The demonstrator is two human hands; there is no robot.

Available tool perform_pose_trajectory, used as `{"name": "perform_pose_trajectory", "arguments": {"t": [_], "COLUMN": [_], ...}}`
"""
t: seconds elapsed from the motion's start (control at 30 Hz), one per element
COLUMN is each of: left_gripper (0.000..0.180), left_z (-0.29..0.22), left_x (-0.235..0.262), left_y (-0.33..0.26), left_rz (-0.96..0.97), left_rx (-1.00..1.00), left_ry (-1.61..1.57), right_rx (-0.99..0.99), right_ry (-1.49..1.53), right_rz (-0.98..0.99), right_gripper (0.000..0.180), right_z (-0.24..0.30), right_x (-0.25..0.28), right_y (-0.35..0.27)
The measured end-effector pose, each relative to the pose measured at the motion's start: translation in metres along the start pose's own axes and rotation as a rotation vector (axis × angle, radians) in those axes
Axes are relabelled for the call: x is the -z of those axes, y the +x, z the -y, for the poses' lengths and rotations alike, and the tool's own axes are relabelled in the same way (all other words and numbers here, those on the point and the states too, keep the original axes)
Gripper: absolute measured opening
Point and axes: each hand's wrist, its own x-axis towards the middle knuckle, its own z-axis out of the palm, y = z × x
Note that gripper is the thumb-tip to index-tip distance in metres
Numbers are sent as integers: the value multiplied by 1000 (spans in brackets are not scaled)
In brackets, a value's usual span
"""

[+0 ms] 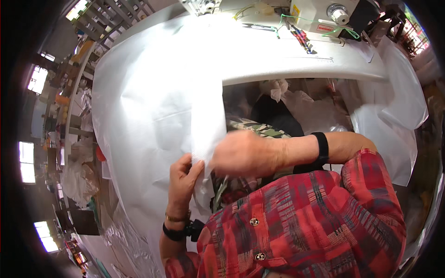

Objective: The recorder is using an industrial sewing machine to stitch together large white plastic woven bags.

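A large white plastic-looking sheet (153, 134) hangs from the sewing table down toward my lap. Along its right side runs a ribbed white strip (207, 120), which looks like a folded edge or a separate band. My left hand (184, 178) pinches this strip between thumb and fingers near its lower part. Just to the right, my right hand (243, 154) is at the strip's edge, smeared by motion. Its fingers are turned away, so their grip cannot be made out. The strip's lower end drops beside my shirt.
A sewing machine (320, 16) stands at the far side of the white table (296, 60). Red and dark small tools (302, 39) and green thread (278, 28) lie by it. More translucent sheeting (389, 134) drapes at the right. Crumpled plastic (79, 173) sits at the left.
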Motion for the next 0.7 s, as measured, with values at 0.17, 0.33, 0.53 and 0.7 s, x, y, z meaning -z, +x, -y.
{"name": "perform_pose_trajectory", "arguments": {"t": [0.17, 0.33, 0.53, 0.7], "left_gripper": [12, 17, 5, 13], "left_z": [-30, -157, -154, -52], "left_x": [27, -6, -17, -19], "left_y": [-20, -13, -7, -4], "left_rz": [-235, -153, 301, 217], "left_rx": [-297, -614, -746, -715], "left_ry": [387, 921, 1270, 1192], "right_rx": [-864, -411, -320, -238], "right_ry": [299, 638, 474, 352], "right_rz": [-595, -221, 35, 297], "right_gripper": [38, 27, 28, 29], "right_z": [-54, -163, -102, -112], "right_x": [-53, -210, -230, -136], "right_y": [-8, 85, 87, -38]}}
